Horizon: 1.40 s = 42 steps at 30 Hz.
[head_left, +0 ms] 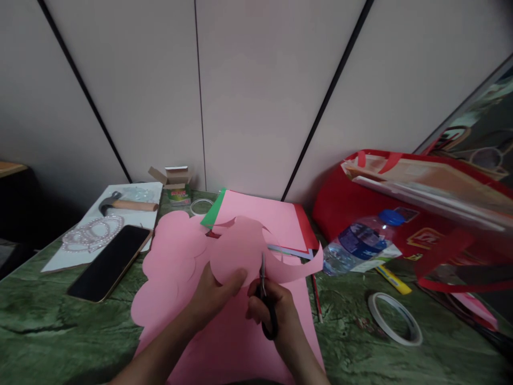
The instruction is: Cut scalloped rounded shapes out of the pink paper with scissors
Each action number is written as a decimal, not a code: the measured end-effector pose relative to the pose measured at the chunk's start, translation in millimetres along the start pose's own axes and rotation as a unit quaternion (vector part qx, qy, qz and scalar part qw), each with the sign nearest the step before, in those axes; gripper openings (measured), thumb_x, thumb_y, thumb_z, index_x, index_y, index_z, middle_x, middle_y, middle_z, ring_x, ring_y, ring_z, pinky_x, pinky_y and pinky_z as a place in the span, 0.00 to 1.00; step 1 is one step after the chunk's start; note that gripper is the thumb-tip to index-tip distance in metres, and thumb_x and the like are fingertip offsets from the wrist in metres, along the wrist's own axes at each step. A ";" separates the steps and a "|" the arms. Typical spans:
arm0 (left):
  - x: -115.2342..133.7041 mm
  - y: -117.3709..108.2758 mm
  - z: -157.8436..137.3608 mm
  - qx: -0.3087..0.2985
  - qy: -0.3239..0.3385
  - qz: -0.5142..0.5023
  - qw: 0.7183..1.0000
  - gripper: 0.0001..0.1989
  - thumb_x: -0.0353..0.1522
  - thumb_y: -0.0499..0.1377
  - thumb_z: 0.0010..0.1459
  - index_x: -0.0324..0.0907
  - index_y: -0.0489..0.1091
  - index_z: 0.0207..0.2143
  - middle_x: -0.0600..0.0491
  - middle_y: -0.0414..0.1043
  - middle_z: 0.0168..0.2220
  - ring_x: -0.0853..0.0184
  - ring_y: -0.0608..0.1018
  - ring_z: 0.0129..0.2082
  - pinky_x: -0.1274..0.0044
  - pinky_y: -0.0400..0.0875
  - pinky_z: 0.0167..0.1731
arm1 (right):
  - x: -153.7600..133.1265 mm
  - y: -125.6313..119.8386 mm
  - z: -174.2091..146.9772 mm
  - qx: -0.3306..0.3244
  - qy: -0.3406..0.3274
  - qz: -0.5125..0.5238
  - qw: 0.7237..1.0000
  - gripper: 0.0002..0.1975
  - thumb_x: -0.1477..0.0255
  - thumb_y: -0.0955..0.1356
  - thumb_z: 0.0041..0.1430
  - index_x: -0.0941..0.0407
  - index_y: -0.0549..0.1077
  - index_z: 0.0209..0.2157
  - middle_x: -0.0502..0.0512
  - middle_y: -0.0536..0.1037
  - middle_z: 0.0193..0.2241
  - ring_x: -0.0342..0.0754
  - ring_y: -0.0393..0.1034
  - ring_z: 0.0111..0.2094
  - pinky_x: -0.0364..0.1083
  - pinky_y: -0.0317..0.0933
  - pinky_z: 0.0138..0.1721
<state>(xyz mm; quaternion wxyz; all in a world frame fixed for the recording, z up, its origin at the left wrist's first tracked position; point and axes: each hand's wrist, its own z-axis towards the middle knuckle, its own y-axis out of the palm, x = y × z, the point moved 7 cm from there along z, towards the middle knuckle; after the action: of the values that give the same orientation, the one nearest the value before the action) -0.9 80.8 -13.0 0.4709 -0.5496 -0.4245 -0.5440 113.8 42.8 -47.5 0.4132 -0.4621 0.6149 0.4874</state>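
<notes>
My left hand [218, 291] pinches the lower edge of a rounded piece of pink paper [236, 248], thumb on top. In my right hand [276, 307] is a pair of scissors [263, 283] with black handles, blades pointing away from me at the right edge of that paper. A curved pink offcut strip [298, 270] hangs off to the right of the blades. Beneath both hands lie larger pink sheets [248, 347]. Several round-edged pink paper pieces [172, 251] are spread on their left side.
On the left are a black phone [110, 262], a hammer [130, 204] and bead strings [94, 232]. Behind stand an opened small box [178, 192] and stacked coloured paper [260, 214]. At right are a water bottle [360, 240], a tape roll [395, 319] and a red bag [336, 198].
</notes>
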 end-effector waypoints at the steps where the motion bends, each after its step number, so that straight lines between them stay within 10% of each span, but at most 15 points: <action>1: 0.2 -0.1 0.3 0.002 0.000 0.001 1.000 0.06 0.32 0.57 0.49 0.38 0.67 0.24 0.59 0.63 0.16 0.75 0.64 0.16 0.83 0.60 0.15 | 0.3 0.1 0.1 -0.002 0.000 0.001 1.000 0.07 0.72 0.70 0.35 0.58 0.66 0.18 0.44 0.64 0.09 0.39 0.56 0.13 0.39 0.48 0.14; 24: -1.2 -8.1 0.7 0.055 0.005 0.020 0.998 0.09 0.35 0.57 0.49 0.39 0.65 0.21 0.60 0.61 0.14 0.74 0.65 0.15 0.82 0.60 0.15 | -3.4 3.9 -2.5 -0.021 -0.009 -0.006 1.000 0.08 0.70 0.69 0.38 0.58 0.66 0.18 0.42 0.61 0.09 0.39 0.57 0.11 0.39 0.50 0.13; 30: 8.9 -8.3 -5.1 0.086 -0.026 0.005 0.996 0.10 0.36 0.58 0.48 0.39 0.69 0.30 0.52 0.74 0.28 0.66 0.75 0.30 0.77 0.69 0.30 | 1.9 12.4 -4.3 -0.066 -0.003 0.017 0.998 0.08 0.70 0.69 0.38 0.58 0.66 0.19 0.41 0.60 0.09 0.38 0.57 0.11 0.39 0.50 0.14; 42: 6.0 -12.9 -10.2 0.138 -0.076 0.045 0.986 0.10 0.37 0.61 0.43 0.39 0.67 0.18 0.53 0.71 0.21 0.65 0.75 0.25 0.75 0.70 0.27 | 8.8 14.8 -5.9 -0.097 0.003 0.044 0.994 0.04 0.75 0.67 0.41 0.59 0.67 0.21 0.41 0.62 0.08 0.38 0.58 0.11 0.38 0.53 0.15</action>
<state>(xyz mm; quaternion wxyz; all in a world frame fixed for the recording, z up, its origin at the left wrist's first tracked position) -15.3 73.1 -6.7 0.5325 -0.5381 -0.5048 -0.4149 97.0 37.0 -51.7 0.3424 -0.4738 0.5857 0.5615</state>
